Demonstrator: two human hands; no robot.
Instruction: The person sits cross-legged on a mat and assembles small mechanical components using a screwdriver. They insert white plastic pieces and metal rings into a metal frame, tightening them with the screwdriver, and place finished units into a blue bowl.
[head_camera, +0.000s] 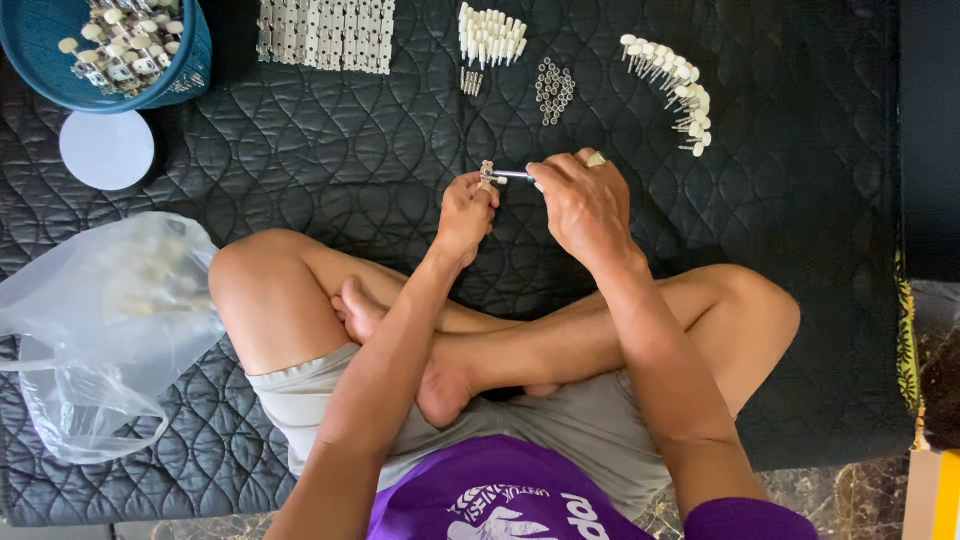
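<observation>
head view: screwing a small fitting, mid-step

head view shows a person sitting cross-legged on a black quilted mat (300, 160). the left hand (466, 212) is closed in a pinch on a small pale fitting (488, 173), held just above the mat, far of the knees. the right hand (583, 203) is curled shut round a thin metal screwdriver (512, 176), its tip touching the fitting. this looks like the fastening step; the next move likely calls for steady twisting with the tip kept seated. far on the mat lie ridged white strips (328, 35), white plugs (490, 35), tiny shiny screws (554, 90) and a curved row of capped pegs (672, 85). far left, a teal bowl (190, 60) holds finished pieces; a clear crinkled bag (100, 330) sits near left.
</observation>
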